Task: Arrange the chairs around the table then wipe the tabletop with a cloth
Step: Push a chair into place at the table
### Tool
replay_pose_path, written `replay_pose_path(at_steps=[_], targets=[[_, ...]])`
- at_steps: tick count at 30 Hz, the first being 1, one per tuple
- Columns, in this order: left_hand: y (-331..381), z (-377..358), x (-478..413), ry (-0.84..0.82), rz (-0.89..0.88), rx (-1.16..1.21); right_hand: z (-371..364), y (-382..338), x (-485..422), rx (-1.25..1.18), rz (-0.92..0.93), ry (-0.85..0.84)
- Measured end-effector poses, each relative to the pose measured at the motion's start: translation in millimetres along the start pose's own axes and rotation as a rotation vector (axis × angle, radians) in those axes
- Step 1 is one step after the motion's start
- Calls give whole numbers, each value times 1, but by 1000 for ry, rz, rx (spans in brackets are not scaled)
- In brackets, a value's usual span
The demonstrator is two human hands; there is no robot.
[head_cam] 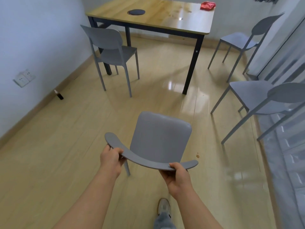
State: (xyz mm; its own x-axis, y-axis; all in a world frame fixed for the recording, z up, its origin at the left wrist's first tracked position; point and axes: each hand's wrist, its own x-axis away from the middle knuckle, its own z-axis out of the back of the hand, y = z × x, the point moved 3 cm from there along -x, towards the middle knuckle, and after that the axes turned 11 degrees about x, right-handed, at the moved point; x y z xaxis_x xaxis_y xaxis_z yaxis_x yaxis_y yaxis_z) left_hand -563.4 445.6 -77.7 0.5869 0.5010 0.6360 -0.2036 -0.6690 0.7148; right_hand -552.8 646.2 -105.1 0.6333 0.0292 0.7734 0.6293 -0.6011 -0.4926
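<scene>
Both my hands hold a grey chair (160, 138) by its curved backrest, right in front of me. My left hand (110, 158) grips the backrest's left part, my right hand (177, 176) grips its right part. Ahead stands a wooden table (165, 19) with dark legs. A second grey chair (112, 53) stands at the table's near left corner. Two more grey chairs (239, 42) (264, 103) stand apart from the table on the right. A red cloth (208, 5) lies crumpled on the table's far right corner.
A dark round cable cover (136, 12) sits in the tabletop. A small dark bottle (59, 95) stands on the floor by the left wall, below a wall socket (24, 78). Glass panels (283, 129) line the right side. My shoe (163, 207) shows below.
</scene>
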Motion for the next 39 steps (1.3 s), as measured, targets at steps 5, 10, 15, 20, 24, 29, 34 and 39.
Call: replay_pose_path(at_steps=[5, 10, 15, 20, 24, 29, 34, 39], targets=[[17, -49, -40, -5, -14, 23, -38, -48, -52, 21, 0, -17], [34, -97, -81, -5, 82, 138, -71, -84, -99, 62, 1, -2], [65, -170, -120, -91, 143, 167, -121, -156, -128, 94, 37, -6], [96, -244, -156, -143, 178, 173, -182, -226, -147, 62, 109, 153], [113, -280, -171, -144, 279, 88, -216, -234, -169, 134, 174, 222], [124, -311, -189, -131, 307, 47, -244, -254, -181, 156, 194, 225], [133, -356, -217, -56, 312, 57, -264, -293, -204, 168, 160, 238], [144, -398, -247, -47, 302, -7, -283, -331, -232, 151, 66, 252]])
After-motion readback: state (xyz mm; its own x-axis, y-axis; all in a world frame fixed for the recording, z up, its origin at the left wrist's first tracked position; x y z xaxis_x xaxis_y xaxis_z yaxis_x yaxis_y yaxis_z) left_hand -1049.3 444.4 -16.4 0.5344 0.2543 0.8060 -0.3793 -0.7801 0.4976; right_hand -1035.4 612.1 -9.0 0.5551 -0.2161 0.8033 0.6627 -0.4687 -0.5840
